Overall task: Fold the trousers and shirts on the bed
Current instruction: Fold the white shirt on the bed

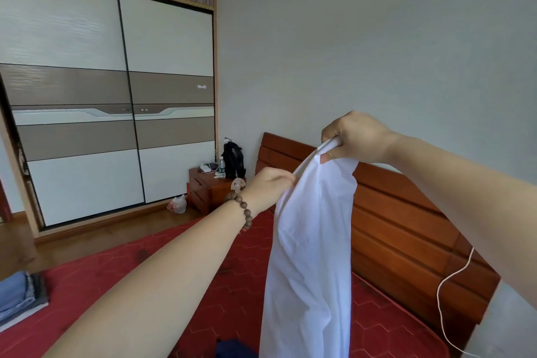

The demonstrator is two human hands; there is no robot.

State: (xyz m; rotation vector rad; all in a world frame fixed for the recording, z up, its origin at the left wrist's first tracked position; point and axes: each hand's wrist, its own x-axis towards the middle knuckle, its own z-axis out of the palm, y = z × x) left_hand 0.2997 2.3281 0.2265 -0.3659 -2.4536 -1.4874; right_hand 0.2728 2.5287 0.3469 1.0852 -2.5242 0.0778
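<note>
A white shirt (311,256) hangs in the air above the red bed (122,276). My right hand (356,136) grips its top edge, raised high before the headboard. My left hand (268,186), a bead bracelet on the wrist, pinches the same edge lower and to the left. The cloth falls straight down and runs out of the frame at the bottom. A stack of folded jeans and trousers (20,296) lies at the bed's left edge. A bit of dark blue cloth (232,349) shows on the bed at the bottom.
A wooden headboard (406,229) runs behind the shirt at right. A nightstand (209,189) with a black bag (234,158) and a bottle stands in the corner. A sliding wardrobe (110,96) fills the left wall. A white cord (444,293) hangs at right.
</note>
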